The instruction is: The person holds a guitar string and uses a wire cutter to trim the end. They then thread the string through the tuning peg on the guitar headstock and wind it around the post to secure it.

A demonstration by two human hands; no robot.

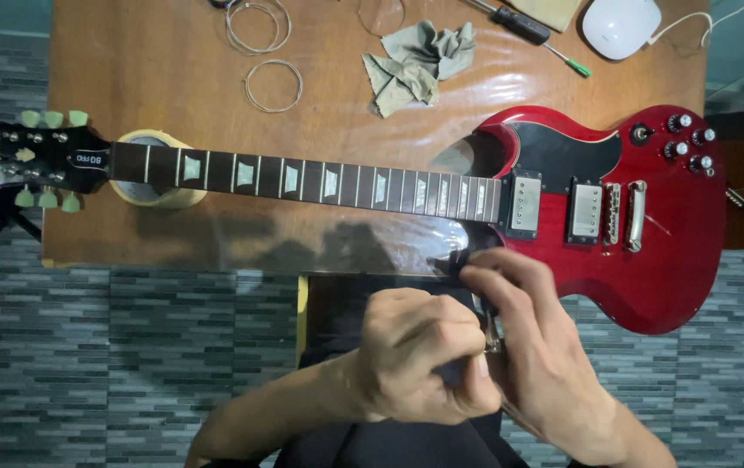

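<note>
Left hand (419,355): raised in front of the person's body, below the near edge of the table (172,87), knuckles up, fingers curled into a loose fist and pinched together on a small dark object (454,373) that is mostly hidden. Right hand (536,347): pressed close against the left, fingers bent and bunched, tips meeting at a small dark piece (458,264) just beside the guitar's lower edge; what it is cannot be told. Red electric guitar (614,208): lies flat across the table, body to the person's right, neck (302,182) running left, headstock (38,160) overhanging the table's left edge. Both hands sit just below the body's lower horn, near it, with no clear contact visible. Roll of tape (155,195): under the neck near the headstock, propping it. Coiled strings (272,85): on the far side of the table. Crumpled cloth (419,65): beside them. Screwdriver (528,30) and white rounded device (621,26): at the far edge.
</note>
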